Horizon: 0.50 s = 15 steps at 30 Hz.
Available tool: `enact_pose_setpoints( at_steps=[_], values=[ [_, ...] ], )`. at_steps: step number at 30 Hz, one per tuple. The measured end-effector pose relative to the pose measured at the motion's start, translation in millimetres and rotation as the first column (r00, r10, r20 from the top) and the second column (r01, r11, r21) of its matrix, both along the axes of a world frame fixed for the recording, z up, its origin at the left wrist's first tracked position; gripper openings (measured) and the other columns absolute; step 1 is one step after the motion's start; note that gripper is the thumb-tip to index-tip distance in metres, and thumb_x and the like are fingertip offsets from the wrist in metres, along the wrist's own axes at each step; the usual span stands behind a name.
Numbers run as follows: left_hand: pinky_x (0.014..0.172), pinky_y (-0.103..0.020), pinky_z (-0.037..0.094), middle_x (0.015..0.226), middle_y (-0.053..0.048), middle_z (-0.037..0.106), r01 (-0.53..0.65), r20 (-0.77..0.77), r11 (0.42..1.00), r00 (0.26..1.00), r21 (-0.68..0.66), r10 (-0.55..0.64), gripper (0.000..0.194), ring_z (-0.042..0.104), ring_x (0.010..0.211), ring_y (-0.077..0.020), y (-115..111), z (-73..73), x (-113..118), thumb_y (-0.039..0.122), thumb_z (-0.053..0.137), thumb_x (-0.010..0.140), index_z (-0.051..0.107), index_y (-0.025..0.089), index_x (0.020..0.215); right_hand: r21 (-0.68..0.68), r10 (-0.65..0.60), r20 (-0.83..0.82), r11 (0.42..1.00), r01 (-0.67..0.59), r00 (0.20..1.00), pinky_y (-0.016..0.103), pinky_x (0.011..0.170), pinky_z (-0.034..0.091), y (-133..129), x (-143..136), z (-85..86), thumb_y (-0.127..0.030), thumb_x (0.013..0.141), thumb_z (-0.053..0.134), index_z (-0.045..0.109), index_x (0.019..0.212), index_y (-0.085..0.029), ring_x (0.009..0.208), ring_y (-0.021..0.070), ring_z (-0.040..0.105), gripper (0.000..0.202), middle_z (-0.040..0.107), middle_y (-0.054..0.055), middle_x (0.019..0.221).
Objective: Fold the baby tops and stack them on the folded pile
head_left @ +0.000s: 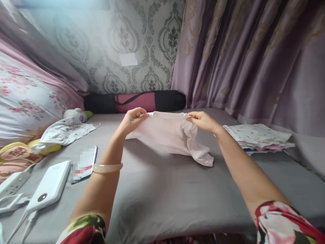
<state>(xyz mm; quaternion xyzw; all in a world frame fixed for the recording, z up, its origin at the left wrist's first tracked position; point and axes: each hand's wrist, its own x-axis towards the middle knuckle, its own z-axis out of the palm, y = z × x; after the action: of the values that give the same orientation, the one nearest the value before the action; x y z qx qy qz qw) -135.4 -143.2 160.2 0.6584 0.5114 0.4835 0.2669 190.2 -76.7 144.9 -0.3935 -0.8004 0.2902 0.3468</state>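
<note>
A pale pink long-sleeved shirt (165, 132) hangs between my two hands, just above the grey bed sheet. My left hand (134, 119) pinches its upper left corner near the neckline. At the upper right, my right hand (203, 121) grips the fabric between thumb and fingers. One sleeve droops down on the right, its cuff close to the sheet or touching it; I cannot tell which. The other sleeve is mostly hidden behind my left hand and wrist.
A stack of folded clothes (259, 135) lies at the right. On the left are a phone (85, 164), a white power bank (49, 184) with cables, a power strip (15, 181) and a crumpled white garment (63, 130). A black and maroon roll bag (137, 101) lies along the wall.
</note>
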Motion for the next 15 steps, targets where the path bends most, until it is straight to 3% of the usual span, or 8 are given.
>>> enact_pose_setpoints(
  at_steps=[4,9,12,15],
  values=[
    [0.047,-0.019,0.027,0.057,0.004,0.046,-0.018,-0.111,0.991,0.993,0.134,0.033,0.030,0.037,0.051,-0.0071,-7.8,52.6,-5.6,0.047,0.070,0.072,0.065,0.019,0.080,0.232,-0.044,0.047,0.972,0.032,0.998,0.033,0.080,0.049,4.4,-1.3,51.2,-0.048,0.083,0.063,0.075,0.101,-0.020,0.092,0.0235,0.066,0.036,0.074,0.004,0.096],
    [0.060,-0.017,0.036,0.071,0.001,0.056,-0.018,-0.247,0.989,0.967,0.147,0.055,0.037,0.048,0.064,-0.0052,-17.9,109.0,-18.5,0.045,0.064,0.078,0.067,0.010,0.090,0.512,-0.204,0.158,0.854,0.096,0.966,0.035,0.084,0.047,-1.5,-8.7,119.9,-0.042,0.087,0.064,0.073,0.102,-0.016,0.091,0.0228,0.066,0.032,0.073,0.006,0.093],
    [0.067,-0.019,0.037,0.069,0.002,0.053,-0.051,-0.396,0.994,0.914,0.100,0.087,0.042,0.047,0.065,-0.0027,-15.4,122.2,-28.3,0.043,0.051,0.087,0.067,0.004,0.090,0.573,-0.274,0.225,0.814,0.100,0.935,0.036,0.084,0.047,-2.8,-16.5,138.5,-0.041,0.090,0.060,0.073,0.101,-0.017,0.091,0.0224,0.067,0.029,0.073,0.005,0.092],
    [0.057,-0.018,0.037,0.063,0.002,0.053,-0.135,-0.443,0.969,0.870,0.206,0.215,0.035,0.046,0.061,-0.0065,-7.7,121.3,-33.7,0.044,0.061,0.079,0.069,0.010,0.078,0.583,-0.311,0.257,0.805,0.111,0.915,0.036,0.085,0.047,-3.8,-25.9,141.6,-0.041,0.090,0.061,0.073,0.099,-0.020,0.096,0.0244,0.067,0.025,0.074,0.007,0.098]
  ],
)
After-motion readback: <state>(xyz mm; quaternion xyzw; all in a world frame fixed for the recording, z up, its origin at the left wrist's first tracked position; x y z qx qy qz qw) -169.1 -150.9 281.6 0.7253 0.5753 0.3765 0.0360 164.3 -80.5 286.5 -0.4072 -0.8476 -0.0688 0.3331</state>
